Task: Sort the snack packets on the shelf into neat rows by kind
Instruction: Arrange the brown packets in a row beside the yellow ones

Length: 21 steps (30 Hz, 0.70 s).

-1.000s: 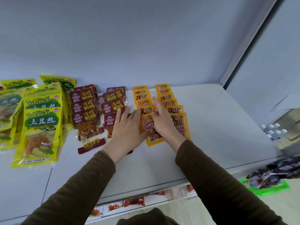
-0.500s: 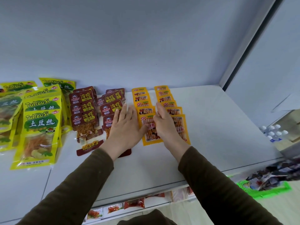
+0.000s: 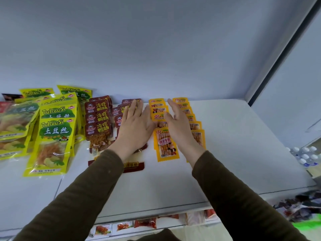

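Left hand [image 3: 134, 129] flat, fingers straight, over dark red packets [image 3: 97, 117]; right hand [image 3: 178, 126] released, edge-on between orange packet rows [image 3: 165, 145] on shelf [image 3: 234, 153].

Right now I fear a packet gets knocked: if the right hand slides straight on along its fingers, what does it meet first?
The right hand points toward the back wall. Ahead lie only the rearmost orange packets of the row, then the wall. Depth is unclear.
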### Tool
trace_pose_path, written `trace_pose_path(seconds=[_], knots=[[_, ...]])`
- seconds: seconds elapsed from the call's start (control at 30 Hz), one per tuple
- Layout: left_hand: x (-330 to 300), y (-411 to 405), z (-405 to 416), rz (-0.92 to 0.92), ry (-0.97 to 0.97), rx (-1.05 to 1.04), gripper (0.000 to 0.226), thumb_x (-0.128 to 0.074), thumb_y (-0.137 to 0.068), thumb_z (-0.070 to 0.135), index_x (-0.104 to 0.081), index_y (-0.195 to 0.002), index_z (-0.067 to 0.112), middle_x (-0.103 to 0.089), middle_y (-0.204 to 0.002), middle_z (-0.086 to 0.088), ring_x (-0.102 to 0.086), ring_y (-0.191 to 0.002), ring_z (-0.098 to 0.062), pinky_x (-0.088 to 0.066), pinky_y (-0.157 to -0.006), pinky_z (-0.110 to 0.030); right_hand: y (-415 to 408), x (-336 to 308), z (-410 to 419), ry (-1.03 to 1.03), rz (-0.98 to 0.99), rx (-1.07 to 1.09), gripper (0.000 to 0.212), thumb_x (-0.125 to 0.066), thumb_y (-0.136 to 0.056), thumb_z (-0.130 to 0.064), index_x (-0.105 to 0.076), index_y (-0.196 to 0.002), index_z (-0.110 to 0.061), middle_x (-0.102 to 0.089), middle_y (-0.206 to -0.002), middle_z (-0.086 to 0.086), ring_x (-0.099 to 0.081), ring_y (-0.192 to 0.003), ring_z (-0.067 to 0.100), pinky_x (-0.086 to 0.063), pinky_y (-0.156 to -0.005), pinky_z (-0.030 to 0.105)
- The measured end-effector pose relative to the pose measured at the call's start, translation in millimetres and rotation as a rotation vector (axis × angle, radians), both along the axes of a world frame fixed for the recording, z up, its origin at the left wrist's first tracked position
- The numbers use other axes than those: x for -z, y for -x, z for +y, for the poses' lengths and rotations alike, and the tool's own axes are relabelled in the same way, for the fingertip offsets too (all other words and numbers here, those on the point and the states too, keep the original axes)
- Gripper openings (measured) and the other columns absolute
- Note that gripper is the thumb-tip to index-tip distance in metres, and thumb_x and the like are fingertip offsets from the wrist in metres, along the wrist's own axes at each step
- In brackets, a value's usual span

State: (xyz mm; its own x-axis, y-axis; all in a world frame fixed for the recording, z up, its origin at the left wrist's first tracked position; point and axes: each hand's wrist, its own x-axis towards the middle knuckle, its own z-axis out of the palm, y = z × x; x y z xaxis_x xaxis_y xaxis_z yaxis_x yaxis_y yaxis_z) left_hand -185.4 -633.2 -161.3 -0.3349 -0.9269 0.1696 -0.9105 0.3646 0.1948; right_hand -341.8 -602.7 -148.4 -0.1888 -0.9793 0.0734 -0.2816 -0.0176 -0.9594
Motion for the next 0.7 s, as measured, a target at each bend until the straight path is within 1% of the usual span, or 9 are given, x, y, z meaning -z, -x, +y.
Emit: trace_pose_path(seconds=[0.07, 0.1, 0.17, 0.27, 0.37, 0.43, 0.5, 0.6, 0.7], knots=[[-5.9, -17.9, -3.3, 0.015, 0.073, -0.042, 0.072, -0.033, -0.104, 0.055, -0.017, -0.164, 0.019, -0.010, -0.172, -0.009, 0.002, -0.159, -0.028, 0.002, -0.127, -0.047, -9.5, -12.2, -3.2, 0.014, -0.096, -0.058, 0.049, -0.050, -0.103, -0.035, -0.040, -0.151, -0.040, -0.038, -0.154, -0.020, -0.039, -0.128, -0.014, -0.033, -0.096, 0.014], [-8.2, -29.1, -5.9, 0.006, 0.081, -0.084, 0.072, -0.036, -0.103, 0.054, -0.018, -0.163, 0.018, -0.013, -0.171, -0.010, 0.000, -0.159, -0.030, 0.000, -0.127, -0.048, -15.1, -16.3, -6.8, -0.013, -0.153, -0.094, 0.050, -0.052, -0.102, -0.038, -0.041, -0.150, -0.041, -0.040, -0.152, -0.021, -0.042, -0.125, -0.016, -0.035, -0.088, 0.011], [-10.6, -52.1, -11.0, -0.037, 0.047, -0.180, 0.073, -0.036, -0.104, 0.054, -0.019, -0.163, 0.014, -0.017, -0.170, -0.015, -0.003, -0.158, -0.033, -0.002, -0.128, -0.050, -28.1, -18.5, -17.7, -0.102, -0.271, -0.149, 0.052, -0.056, -0.100, -0.040, -0.043, -0.150, -0.036, -0.039, -0.155, -0.014, -0.040, -0.131, -0.003, -0.033, -0.080, 0.012], [-8.8, -73.6, -10.6, -0.128, 0.001, -0.227, 0.078, -0.027, -0.103, 0.061, -0.019, -0.162, 0.010, -0.022, -0.168, -0.016, -0.006, -0.158, -0.034, -0.003, -0.128, -0.051, -50.8, -14.0, -36.7, -0.208, -0.354, -0.123, 0.053, -0.057, -0.100, -0.033, -0.042, -0.151, -0.024, -0.041, -0.154, -0.003, -0.041, -0.132, 0.011, -0.034, -0.089, 0.022], [-1.0, -71.9, -2.8, -0.208, 0.018, -0.173, 0.083, -0.013, -0.100, 0.067, -0.020, -0.162, 0.010, -0.024, -0.168, -0.014, -0.007, -0.158, -0.031, 0.001, -0.128, -0.048, -74.0, -9.1, -53.5, -0.254, -0.315, -0.073, 0.049, -0.053, -0.102, -0.022, -0.043, -0.150, -0.014, -0.052, -0.139, 0.000, -0.054, -0.109, 0.012, -0.043, -0.076, 0.022], [6.2, -65.3, -0.6, -0.257, -0.004, -0.131, 0.088, -0.004, -0.098, 0.070, -0.016, -0.163, 0.013, -0.021, -0.169, -0.015, -0.004, -0.159, -0.030, 0.004, -0.128, -0.049, -86.5, -6.1, -62.2, -0.274, -0.286, -0.057, 0.045, -0.051, -0.101, -0.016, -0.048, -0.146, -0.009, -0.059, -0.137, 0.010, -0.063, -0.111, 0.023, -0.055, -0.086, 0.039], [12.3, -61.2, -1.7, -0.269, -0.032, -0.102, 0.088, -0.002, -0.097, 0.072, -0.012, -0.164, 0.016, -0.018, -0.170, -0.016, -0.002, -0.159, -0.030, 0.006, -0.128, -0.049, -96.1, -4.9, -65.6, -0.321, -0.270, -0.035, 0.046, -0.050, -0.101, -0.013, -0.047, -0.147, -0.011, -0.058, -0.138, 0.015, -0.060, -0.120, 0.032, -0.051, -0.102, 0.049], [16.9, -63.7, -5.8, -0.248, -0.040, -0.059, 0.082, -0.012, -0.100, 0.068, -0.008, -0.164, 0.017, -0.015, -0.170, -0.017, -0.004, -0.159, -0.031, 0.006, -0.128, -0.049, -103.5, -7.9, -64.4, -0.353, -0.242, 0.012, 0.037, -0.048, -0.101, -0.009, -0.053, -0.137, -0.013, -0.063, -0.128, 0.017, -0.064, -0.114, 0.033, -0.052, -0.101, 0.051], [18.2, -70.2, -9.4, -0.214, -0.048, 0.008, 0.079, -0.019, -0.102, 0.064, -0.006, -0.164, 0.017, -0.012, -0.171, -0.017, -0.003, -0.159, -0.031, 0.006, -0.128, -0.048, -105.7, -10.9, -64.3, -0.366, -0.219, 0.047, 0.025, -0.043, -0.101, -0.005, -0.059, -0.119, -0.011, -0.067, -0.113, 0.014, -0.065, -0.105, 0.031, -0.054, -0.093, 0.044]])
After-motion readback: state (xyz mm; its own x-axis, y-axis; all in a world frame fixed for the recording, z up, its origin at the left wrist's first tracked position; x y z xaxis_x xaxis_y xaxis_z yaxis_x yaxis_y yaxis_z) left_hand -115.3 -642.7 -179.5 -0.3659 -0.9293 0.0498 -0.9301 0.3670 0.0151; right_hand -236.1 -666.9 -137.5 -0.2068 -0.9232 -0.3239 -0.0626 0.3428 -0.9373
